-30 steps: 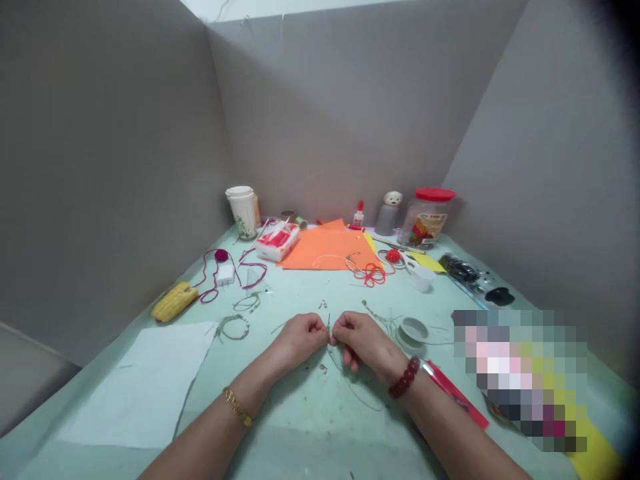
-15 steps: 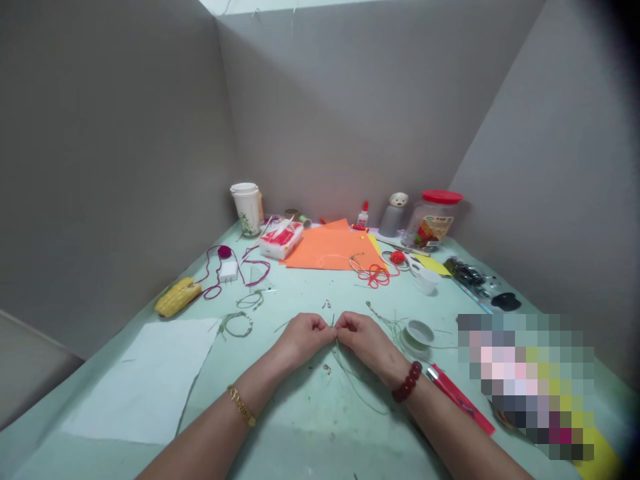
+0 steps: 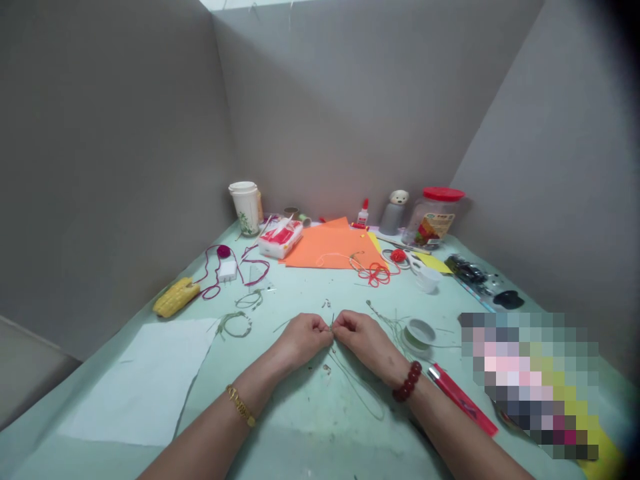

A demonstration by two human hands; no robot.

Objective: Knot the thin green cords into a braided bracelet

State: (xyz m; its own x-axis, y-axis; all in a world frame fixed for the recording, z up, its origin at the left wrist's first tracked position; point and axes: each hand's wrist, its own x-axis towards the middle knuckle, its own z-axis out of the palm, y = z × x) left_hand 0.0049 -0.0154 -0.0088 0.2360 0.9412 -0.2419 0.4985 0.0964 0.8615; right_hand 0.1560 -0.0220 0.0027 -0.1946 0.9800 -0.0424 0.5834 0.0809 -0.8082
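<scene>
Pinching: left hand and right hand, both gripping thin green cord.
Near right hand: round grey spool.

Three plain grey panels enclose the work surface: left panel, far panel and right panel. The table has a pale green top. A bright strip shows above the far panel, whose face carries a soft diagonal shadow edge descending from upper left.
</scene>
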